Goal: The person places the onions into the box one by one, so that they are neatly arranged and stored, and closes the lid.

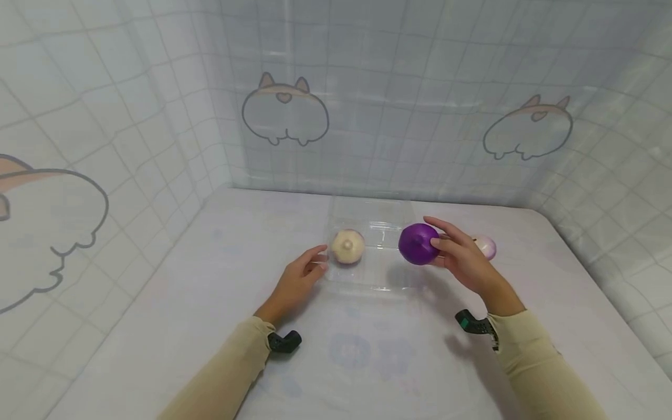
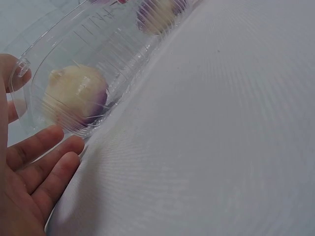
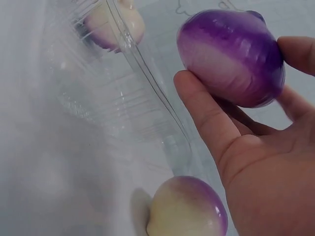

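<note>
My right hand (image 1: 464, 262) grips a smooth purple onion (image 1: 418, 244) between thumb and fingers, over the right part of a clear plastic box (image 1: 388, 280). In the right wrist view this onion (image 3: 226, 56) shows a paler pink side. A cream onion (image 1: 347, 246) with a small nub sits inside the box at its left; the left wrist view shows its purple underside (image 2: 100, 101). My left hand (image 1: 296, 283) is at the box's left wall, fingers loosely extended, fingertips right at the plastic. Another cream-and-purple onion (image 1: 485, 247) lies right of the box, partly behind my right hand.
The box's clear lid (image 1: 367, 207) stands open at the back. A white cloth (image 1: 252, 233) covers the table. Tiled-pattern curtains (image 1: 388, 116) with cartoon animals close off the back and both sides. Dark wrist devices (image 1: 285, 342) sit at both sleeve cuffs.
</note>
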### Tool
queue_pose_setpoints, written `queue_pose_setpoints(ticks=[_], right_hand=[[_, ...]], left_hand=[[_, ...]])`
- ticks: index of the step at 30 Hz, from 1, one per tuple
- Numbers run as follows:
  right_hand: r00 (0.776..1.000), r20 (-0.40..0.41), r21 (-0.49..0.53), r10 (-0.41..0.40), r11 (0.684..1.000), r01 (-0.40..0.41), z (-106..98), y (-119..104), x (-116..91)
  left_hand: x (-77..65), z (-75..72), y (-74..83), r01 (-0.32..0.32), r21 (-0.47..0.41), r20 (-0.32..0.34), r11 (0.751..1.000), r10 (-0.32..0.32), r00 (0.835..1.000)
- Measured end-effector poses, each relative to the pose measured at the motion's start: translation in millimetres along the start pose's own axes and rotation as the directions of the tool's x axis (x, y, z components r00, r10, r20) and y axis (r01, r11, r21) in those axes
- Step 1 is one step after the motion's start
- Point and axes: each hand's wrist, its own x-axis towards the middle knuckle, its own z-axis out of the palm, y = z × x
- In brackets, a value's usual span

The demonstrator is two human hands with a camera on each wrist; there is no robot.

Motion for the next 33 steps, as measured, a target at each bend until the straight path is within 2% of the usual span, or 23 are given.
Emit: queue_pose_setpoints(ticks=[3,5,10,13,26,33], right_hand=[[1.0,0.01,0.011,-0.001,1.0,0.001,1,-1,1],[1.0,0.009,0.012,0.003,1.0,-0.003,2,0,2],[1.0,0.005,0.002,0.016,1.0,-0.016,5,1,5],[1.0,0.005,-0.001,0.02,1.0,-0.02,7,2,7],[0.996,0.025,-0.167,0.086,0.983,-0.081,16,2,25],[0.985,0.04,-0.184,0.166,0.97,-0.156,18,-1,35]], left_hand=[[-0.9,0.5,1.9,0.008,-0.012,0.006,1.0,-0.007,1.0],[-3.2,-0.7,11.1,0.014,-0.007,0.014,1.0,-0.014,1.0],[-3.5,-0.4,10.2,0.003,0.012,0.011,1.0,-0.003,1.0],[-1.4,0.4,1.1,-0.007,0.014,0.003,1.0,0.007,1.0],[-1.3,-1.4,2.9,0.001,0.023,0.0,1.0,-0.001,1.0],[-1.7,-0.6,2.0,0.0,0.013,0.0,1.0,0.0,1.0]])
